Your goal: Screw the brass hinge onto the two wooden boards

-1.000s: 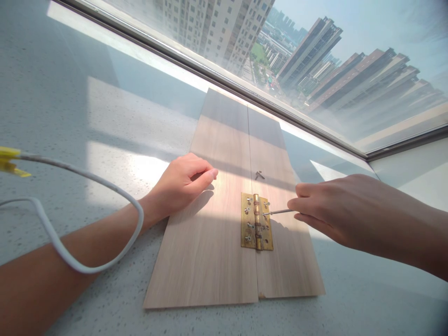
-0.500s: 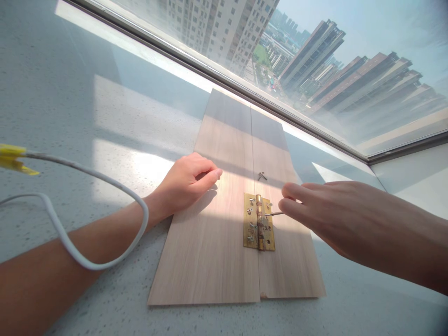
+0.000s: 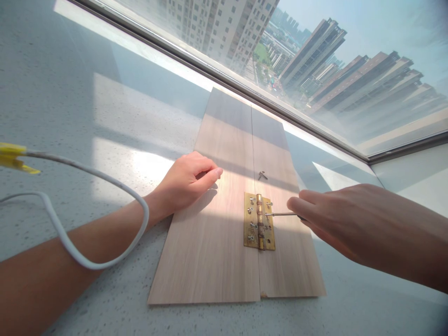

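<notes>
My right hand [image 3: 332, 212] is closed around a screwdriver [image 3: 284, 214], most of whose handle is hidden in the fist. Its thin shaft points left, and the tip meets a screw at the right leaf of a brass hinge [image 3: 259, 223]. The hinge lies across the seam between two pale wooden boards [image 3: 210, 261], with several screws standing in its holes. My left hand [image 3: 194, 179] rests on the left board, fingers curled and thumb against them; whether anything is inside cannot be seen.
Loose screws [image 3: 262, 175] lie on the right board above the hinge. A white cable [image 3: 101, 266] loops in front of my left forearm, with yellow tape [image 3: 12, 156] at its end. The boards lie on a speckled sill [image 3: 115, 308] beside a window frame [image 3: 196, 70].
My right hand has moved right, away from the hinge, so more of the screwdriver's shaft shows. The left hand and the boards stay put.
</notes>
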